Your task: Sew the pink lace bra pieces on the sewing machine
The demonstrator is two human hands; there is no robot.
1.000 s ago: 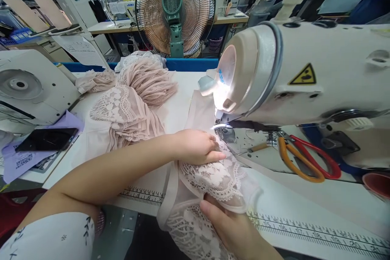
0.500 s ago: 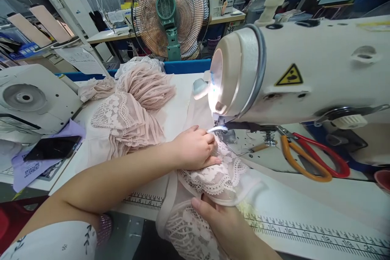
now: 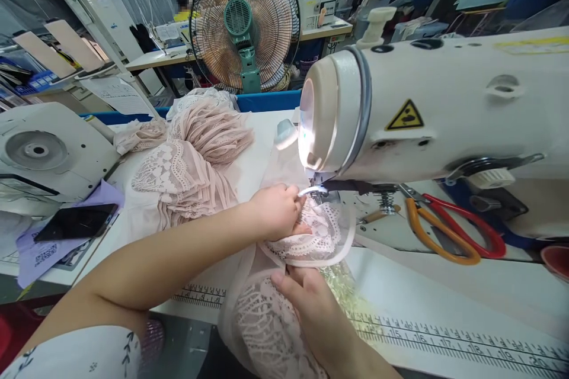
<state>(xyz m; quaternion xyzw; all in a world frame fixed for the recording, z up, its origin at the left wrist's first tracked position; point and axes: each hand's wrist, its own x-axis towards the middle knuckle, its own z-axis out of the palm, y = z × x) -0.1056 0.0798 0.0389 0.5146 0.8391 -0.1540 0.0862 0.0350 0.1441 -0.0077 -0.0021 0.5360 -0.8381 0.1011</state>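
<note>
Right hand [image 3: 316, 307] pinches lace fabric [image 3: 263, 318]; what the red container [image 3: 557, 262] holds is unclear.

lace piece [image 3: 317, 234] – matt, textured cloth | scissors [image 3: 450, 231] – smooth plastic handles

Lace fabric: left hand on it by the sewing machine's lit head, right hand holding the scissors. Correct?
One error: the right hand isn't holding the scissors. The head view shows it gripping the lace fabric, with the scissors lying untouched to its right. The left hand is on the fabric by the sewing machine's lit head, as stated.
</note>
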